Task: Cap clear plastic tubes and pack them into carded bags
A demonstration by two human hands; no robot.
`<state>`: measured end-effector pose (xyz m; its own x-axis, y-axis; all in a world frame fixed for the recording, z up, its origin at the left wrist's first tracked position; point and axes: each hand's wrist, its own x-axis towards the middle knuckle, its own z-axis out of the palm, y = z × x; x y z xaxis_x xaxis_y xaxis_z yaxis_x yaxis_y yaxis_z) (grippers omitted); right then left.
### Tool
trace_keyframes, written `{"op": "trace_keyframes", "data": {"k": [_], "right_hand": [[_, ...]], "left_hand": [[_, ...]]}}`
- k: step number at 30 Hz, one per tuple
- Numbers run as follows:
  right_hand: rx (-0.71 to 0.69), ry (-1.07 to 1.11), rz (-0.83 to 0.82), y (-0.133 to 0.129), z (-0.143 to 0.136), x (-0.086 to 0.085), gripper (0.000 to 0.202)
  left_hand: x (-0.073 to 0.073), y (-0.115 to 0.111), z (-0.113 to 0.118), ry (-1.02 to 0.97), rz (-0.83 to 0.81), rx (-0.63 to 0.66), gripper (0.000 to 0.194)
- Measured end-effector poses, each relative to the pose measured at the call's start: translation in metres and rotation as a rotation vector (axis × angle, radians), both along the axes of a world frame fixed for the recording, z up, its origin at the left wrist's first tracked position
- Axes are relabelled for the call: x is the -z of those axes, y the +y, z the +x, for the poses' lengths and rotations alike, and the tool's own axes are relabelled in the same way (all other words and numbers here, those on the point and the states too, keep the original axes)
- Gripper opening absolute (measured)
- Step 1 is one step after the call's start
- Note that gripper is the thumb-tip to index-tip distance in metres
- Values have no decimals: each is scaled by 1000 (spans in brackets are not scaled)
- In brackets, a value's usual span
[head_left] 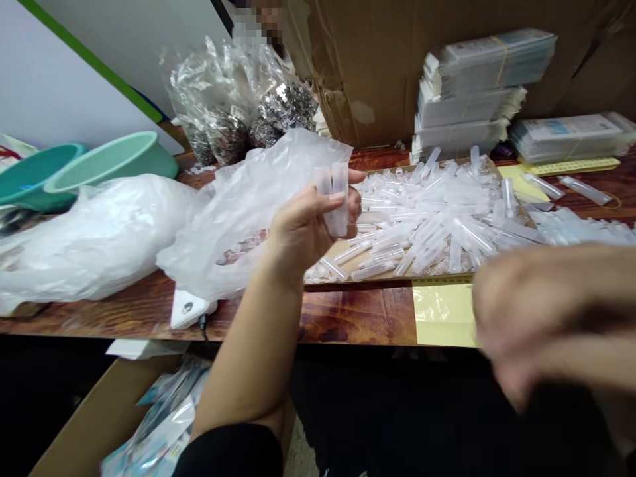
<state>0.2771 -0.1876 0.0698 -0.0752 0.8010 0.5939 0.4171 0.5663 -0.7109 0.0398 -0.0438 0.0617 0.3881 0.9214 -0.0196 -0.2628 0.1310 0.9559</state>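
Note:
My left hand [313,215] is closed round a few clear plastic tubes [339,202], held upright at the left side of a shallow cardboard tray [382,279]. Many similar frosted tubes [427,225] lie heaped in that tray. On the right, my right hand [521,318] is smeared by motion in front of the table's edge. Its fingers cannot be made out, nor whether it holds anything. Beneath it a yellow sheet [442,315] lies on the wooden table.
White plastic bags [99,232] fill the left of the table, near green basins [109,162]. Behind stand bags of shiny metal pieces [285,106] and banded stacks of packaging [462,99]. A white device [191,308] with a cable sits at the front edge. An open carton [99,417] stands below.

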Motion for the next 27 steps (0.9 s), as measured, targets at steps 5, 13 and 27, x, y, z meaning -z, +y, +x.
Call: {"op": "trace_keyframes", "data": {"k": [5, 13, 27], "right_hand": [[30, 48, 113, 46, -4, 14, 18], [19, 104, 223, 54, -17, 49, 27], [-21, 27, 208, 49, -30, 61, 17]], "left_hand": [[12, -15, 26, -353, -313, -6, 14], [28, -31, 32, -514, -425, -28, 17], [48, -38, 44, -379, -232, -123, 27]]}}
